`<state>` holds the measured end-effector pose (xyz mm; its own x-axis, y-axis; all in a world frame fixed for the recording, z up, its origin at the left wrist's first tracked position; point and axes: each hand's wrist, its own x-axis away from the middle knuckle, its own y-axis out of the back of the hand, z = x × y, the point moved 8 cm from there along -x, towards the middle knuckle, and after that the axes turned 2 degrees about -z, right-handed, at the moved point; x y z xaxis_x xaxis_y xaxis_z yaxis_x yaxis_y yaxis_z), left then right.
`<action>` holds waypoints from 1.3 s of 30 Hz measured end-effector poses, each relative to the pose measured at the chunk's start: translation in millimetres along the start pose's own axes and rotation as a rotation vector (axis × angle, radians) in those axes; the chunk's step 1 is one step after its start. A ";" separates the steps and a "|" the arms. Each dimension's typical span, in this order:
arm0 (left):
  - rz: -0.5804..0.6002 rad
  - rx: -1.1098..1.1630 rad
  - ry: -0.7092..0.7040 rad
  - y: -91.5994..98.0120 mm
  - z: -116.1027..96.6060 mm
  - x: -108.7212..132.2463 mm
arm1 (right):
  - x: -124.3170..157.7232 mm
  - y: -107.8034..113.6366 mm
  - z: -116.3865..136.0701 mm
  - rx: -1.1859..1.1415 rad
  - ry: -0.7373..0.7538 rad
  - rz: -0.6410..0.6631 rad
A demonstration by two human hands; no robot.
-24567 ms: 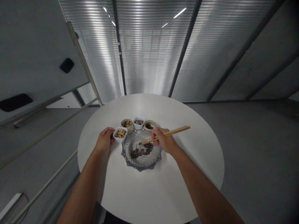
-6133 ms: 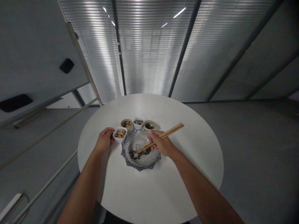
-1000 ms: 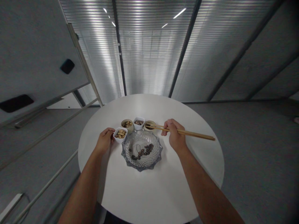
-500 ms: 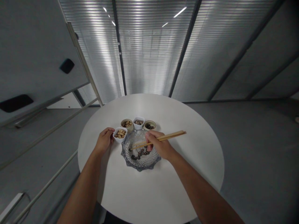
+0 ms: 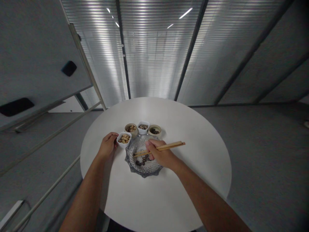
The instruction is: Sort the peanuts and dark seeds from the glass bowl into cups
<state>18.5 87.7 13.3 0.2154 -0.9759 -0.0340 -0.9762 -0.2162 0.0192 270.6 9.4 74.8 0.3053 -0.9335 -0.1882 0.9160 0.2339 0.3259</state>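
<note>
Cut-glass dish well inside the rim of a round white table, dark beans on its floor, right hand closed on wooden chopsticks, tips together over the beans, nothing visibly held, left hand curled against a white square bowl, firmness of contact undeterminable, table edge well apart to the right.

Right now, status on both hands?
Left hand against white square ceramic bowl of nuts; right hand gripping tan wooden chopsticks, tips over dark beans in cut-glass dish.
</note>
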 end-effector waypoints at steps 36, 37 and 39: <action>-0.003 -0.043 -0.012 0.3 -2.7 -0.2 | 2.8 8.9 10.3 0.180 0.123 -0.058; -0.007 -0.045 -0.011 0.8 -2.5 -0.2 | 3.0 9.9 10.8 0.174 0.126 -0.064; -0.010 -0.039 -0.008 1.7 -1.5 -0.6 | 3.3 13.0 11.3 0.151 0.127 -0.079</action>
<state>16.7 87.9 14.9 0.2246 -0.9735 -0.0422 -0.9722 -0.2268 0.0575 280.6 6.3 88.8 0.2732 -0.9032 -0.3310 0.8919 0.1089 0.4389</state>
